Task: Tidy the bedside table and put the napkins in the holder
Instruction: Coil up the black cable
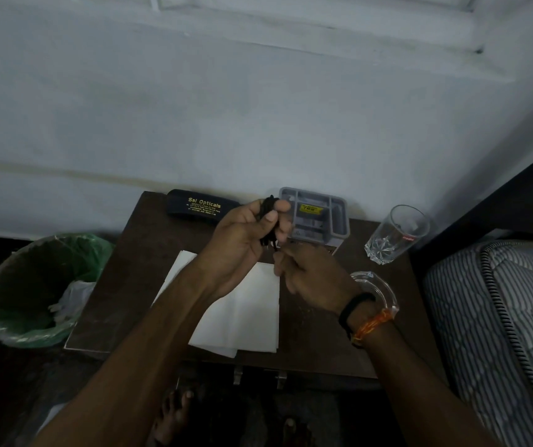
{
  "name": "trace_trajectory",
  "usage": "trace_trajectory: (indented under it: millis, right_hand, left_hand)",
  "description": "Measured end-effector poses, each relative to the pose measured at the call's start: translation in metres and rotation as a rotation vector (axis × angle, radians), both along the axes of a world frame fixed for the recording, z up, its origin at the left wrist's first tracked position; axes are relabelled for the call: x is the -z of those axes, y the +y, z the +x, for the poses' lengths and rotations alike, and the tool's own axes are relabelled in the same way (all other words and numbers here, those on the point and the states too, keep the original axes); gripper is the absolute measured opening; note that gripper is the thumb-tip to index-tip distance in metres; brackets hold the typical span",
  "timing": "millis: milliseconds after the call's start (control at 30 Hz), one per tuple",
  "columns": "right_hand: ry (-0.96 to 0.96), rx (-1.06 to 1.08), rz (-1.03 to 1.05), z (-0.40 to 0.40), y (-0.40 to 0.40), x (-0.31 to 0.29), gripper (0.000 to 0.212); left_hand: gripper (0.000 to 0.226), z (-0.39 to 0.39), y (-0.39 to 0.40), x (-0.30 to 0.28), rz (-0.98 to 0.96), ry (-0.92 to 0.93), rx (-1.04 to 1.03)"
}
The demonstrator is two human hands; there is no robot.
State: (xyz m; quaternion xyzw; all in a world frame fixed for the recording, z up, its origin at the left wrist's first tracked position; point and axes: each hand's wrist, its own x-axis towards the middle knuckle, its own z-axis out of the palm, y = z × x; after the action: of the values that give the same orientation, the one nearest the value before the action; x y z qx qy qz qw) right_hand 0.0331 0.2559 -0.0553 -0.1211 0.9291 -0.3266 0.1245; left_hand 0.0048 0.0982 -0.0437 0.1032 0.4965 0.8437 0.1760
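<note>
Your surroundings: pale blue-grey painted wall (258,108) ahead of you, a moulded ledge (291,30) crossing its top. Dark floor (7,398) below. To your left, a bin (17,301) with green liner. To your right, a dark bed frame (491,201) and striped quilted mattress (500,317). Light is dim throughout.

On the dark wooden bedside table (136,269), the white paper napkins (246,314) lie in front. Behind them, by the wall, sit the black glasses case (194,206) on the left and the grey plastic holder (320,217) on the right. The clear drinking glass (394,235) stands right of the holder. The green-lined bin (33,285) is left of the table.
</note>
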Motion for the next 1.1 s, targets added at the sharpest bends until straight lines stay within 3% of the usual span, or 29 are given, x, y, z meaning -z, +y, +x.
trace_trajectory:
  millis: [233,367,667,933,1100]
  right_hand:
    - [0.206,-0.058,0.137,0.01,-0.003,-0.036,0.034]
    - [0.228,-0.008,-0.027,0.011,0.0,-0.056,0.03]
    - [0.237,0.099,-0.335,-0.011,0.025,-0.053,0.022]
    - [0.417,0.226,-0.221,-0.019,0.014,-0.019,0.025]
    - [0.207,0.188,-0.061,-0.017,0.006,0.003,0.021]
  left_hand:
    - [0.022,-0.002,0.002,0.008,-0.299,0.157,-0.102]
    - [0.025,-0.001,0.001,0.018,-0.532,0.29,-0.097]
    - [0.036,0.008,0.008,0.005,-0.503,0.345,0.043]
    - [0.039,0.009,0.005,0.002,-0.33,0.211,0.07]
    - [0.035,0.006,0.003,0.002,-0.182,0.077,-0.012]
